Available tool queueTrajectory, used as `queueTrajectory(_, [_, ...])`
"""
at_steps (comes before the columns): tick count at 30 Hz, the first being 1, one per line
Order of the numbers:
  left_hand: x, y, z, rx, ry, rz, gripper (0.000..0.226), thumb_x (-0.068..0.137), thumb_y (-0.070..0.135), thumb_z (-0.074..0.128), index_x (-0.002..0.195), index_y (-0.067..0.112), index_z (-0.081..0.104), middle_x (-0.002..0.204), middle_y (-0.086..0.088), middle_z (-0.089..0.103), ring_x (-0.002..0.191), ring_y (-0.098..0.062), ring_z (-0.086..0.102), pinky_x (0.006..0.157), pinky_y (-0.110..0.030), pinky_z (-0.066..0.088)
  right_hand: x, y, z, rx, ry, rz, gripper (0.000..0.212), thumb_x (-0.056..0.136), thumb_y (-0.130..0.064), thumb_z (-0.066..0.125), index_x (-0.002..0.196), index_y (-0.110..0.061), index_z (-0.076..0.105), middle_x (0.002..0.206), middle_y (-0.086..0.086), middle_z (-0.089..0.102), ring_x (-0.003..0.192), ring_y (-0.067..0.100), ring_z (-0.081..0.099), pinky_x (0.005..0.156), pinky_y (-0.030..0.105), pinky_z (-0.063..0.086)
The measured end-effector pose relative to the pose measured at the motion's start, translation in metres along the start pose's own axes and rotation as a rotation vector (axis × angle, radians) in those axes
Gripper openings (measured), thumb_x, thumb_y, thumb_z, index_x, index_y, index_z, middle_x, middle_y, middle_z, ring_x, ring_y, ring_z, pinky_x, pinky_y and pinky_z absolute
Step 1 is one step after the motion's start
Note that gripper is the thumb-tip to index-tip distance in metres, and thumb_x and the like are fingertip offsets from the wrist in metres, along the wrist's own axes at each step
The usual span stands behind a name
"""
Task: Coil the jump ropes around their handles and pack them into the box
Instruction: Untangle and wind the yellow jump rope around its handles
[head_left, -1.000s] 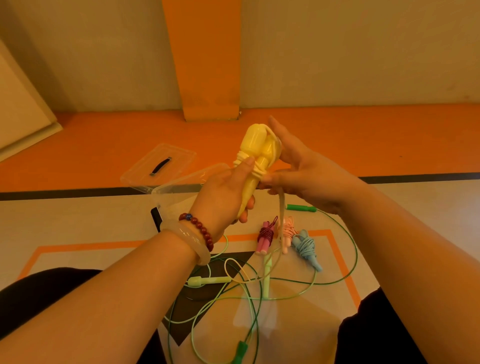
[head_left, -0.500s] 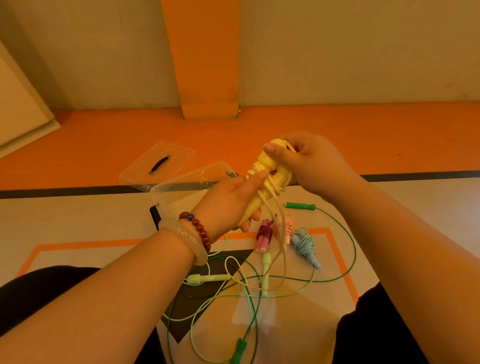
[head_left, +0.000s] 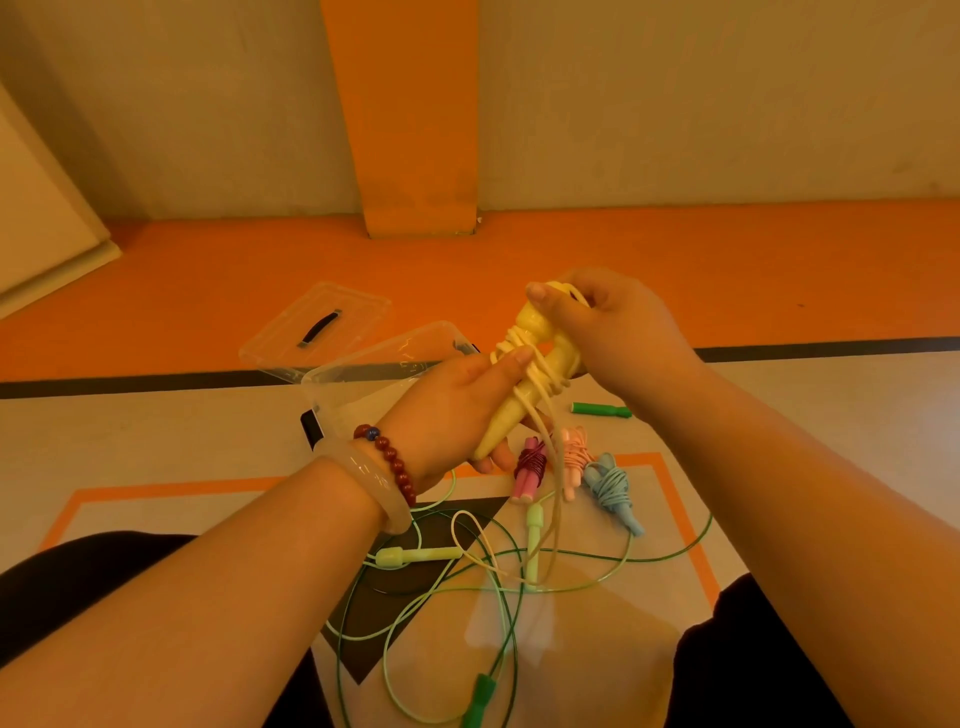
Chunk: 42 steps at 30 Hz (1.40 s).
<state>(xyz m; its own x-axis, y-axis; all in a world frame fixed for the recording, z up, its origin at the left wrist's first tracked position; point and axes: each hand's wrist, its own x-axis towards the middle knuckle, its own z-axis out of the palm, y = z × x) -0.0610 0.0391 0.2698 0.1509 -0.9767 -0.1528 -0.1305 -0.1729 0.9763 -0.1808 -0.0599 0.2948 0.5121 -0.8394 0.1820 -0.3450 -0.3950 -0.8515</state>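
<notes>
While left hand (head_left: 457, 410) grips yellow handles (head_left: 504, 428), right hand (head_left: 618, 338) pinching top

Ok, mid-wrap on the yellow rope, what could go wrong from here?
The slack yellow rope hangs down and lies across the loose green ropes on the floor; pulling it up could snag and drag them. The coils on the tapered yellow handles look uneven and might slide off if the left hand or right hand eases.
</notes>
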Motion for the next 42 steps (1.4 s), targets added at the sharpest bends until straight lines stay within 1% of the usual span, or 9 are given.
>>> queueTrajectory(3, [0.003, -0.001, 0.000, 0.005, 0.058, 0.021, 0.032, 0.098, 0.044, 0.041, 0.089, 0.020, 0.060, 0.066, -0.003, 0.063, 0.038, -0.012, 0.050, 0.038, -0.021, 0.039, 0.000, -0.002, 0.000, 0.154, -0.071, 0.081, 0.034, 0.094, -0.045, 0.052, 0.118, -0.021, 0.059, 0.106, 0.002, 0.064, 0.092, 0.017, 0.064, 0.073, 0.036, 0.057])
queueTrajectory(7, [0.008, 0.004, -0.008, -0.069, 0.183, -0.004, 0.037, 0.097, 0.046, 0.042, 0.097, 0.013, 0.057, 0.060, 0.002, 0.059, 0.039, -0.009, 0.048, 0.039, -0.020, 0.038, -0.003, -0.002, -0.002, 0.128, 0.042, 0.232, 0.076, 0.086, -0.067, 0.043, 0.151, -0.033, 0.022, 0.157, -0.002, 0.028, 0.138, 0.024, 0.035, 0.110, 0.049, 0.034])
queueTrajectory(12, [0.011, 0.007, -0.018, -0.058, 0.311, 0.029, 0.033, 0.098, 0.048, 0.041, 0.089, 0.021, 0.058, 0.051, 0.006, 0.060, 0.040, -0.010, 0.050, 0.041, -0.022, 0.039, -0.024, 0.001, 0.018, 0.040, -0.348, 0.270, 0.066, 0.080, -0.074, 0.033, 0.109, -0.026, 0.067, 0.103, -0.004, 0.072, 0.103, 0.015, 0.064, 0.101, 0.043, 0.041])
queueTrajectory(15, [0.009, 0.008, -0.022, -0.042, 0.348, 0.022, 0.035, 0.098, 0.050, 0.040, 0.092, 0.022, 0.060, 0.056, 0.005, 0.063, 0.039, -0.007, 0.050, 0.039, -0.020, 0.040, -0.030, 0.004, 0.030, 0.130, -0.304, 0.094, 0.036, 0.096, -0.049, 0.045, 0.096, -0.022, 0.068, 0.066, -0.009, 0.064, 0.068, -0.003, 0.061, 0.082, 0.029, 0.053])
queueTrajectory(17, [0.008, 0.011, -0.028, -0.052, 0.375, -0.010, 0.036, 0.097, 0.051, 0.040, 0.091, 0.022, 0.060, 0.061, 0.004, 0.064, 0.039, -0.005, 0.050, 0.038, -0.018, 0.041, -0.033, 0.002, 0.036, -0.036, -0.189, -0.060, 0.031, 0.100, -0.038, 0.041, 0.090, -0.023, 0.066, 0.058, -0.015, 0.053, 0.058, -0.008, 0.050, 0.060, 0.009, 0.040])
queueTrajectory(24, [0.003, 0.015, -0.030, -0.333, 0.269, -0.144, 0.044, 0.093, 0.060, 0.041, 0.094, 0.020, 0.061, 0.061, 0.003, 0.061, 0.040, -0.007, 0.044, 0.038, -0.017, 0.036, -0.017, 0.010, 0.028, -0.154, -0.190, -0.101, 0.031, 0.101, -0.035, 0.038, 0.078, -0.030, 0.058, 0.070, 0.006, 0.054, 0.058, 0.005, 0.045, 0.053, 0.022, 0.036])
queueTrajectory(29, [0.006, 0.014, -0.029, -0.353, 0.257, -0.160, 0.045, 0.091, 0.060, 0.043, 0.096, 0.019, 0.061, 0.059, 0.003, 0.060, 0.039, -0.006, 0.045, 0.036, -0.016, 0.035, -0.011, 0.016, 0.019, -0.055, -0.195, -0.185, 0.008, 0.097, -0.028, 0.051, 0.099, -0.033, 0.057, 0.065, -0.009, 0.048, 0.055, -0.002, 0.047, 0.050, 0.013, 0.036])
queueTrajectory(36, [0.009, 0.012, -0.019, -0.481, 0.149, -0.178, 0.034, 0.086, 0.051, 0.057, 0.096, 0.018, 0.056, 0.059, 0.005, 0.056, 0.038, -0.003, 0.042, 0.035, -0.014, 0.033, -0.009, 0.018, 0.011, -0.081, -0.118, -0.216, 0.027, 0.098, -0.020, 0.050, 0.076, -0.034, 0.056, 0.058, -0.015, 0.049, 0.057, -0.008, 0.048, 0.055, 0.008, 0.035])
queueTrajectory(42, [0.011, 0.009, -0.019, -0.490, 0.220, -0.099, 0.026, 0.090, 0.043, 0.060, 0.099, 0.018, 0.058, 0.065, 0.003, 0.056, 0.039, -0.004, 0.042, 0.036, -0.015, 0.033, -0.007, 0.018, 0.016, 0.059, -0.141, -0.092, 0.024, 0.100, -0.025, 0.046, 0.088, -0.021, 0.066, 0.054, -0.018, 0.050, 0.053, -0.005, 0.043, 0.054, 0.012, 0.033])
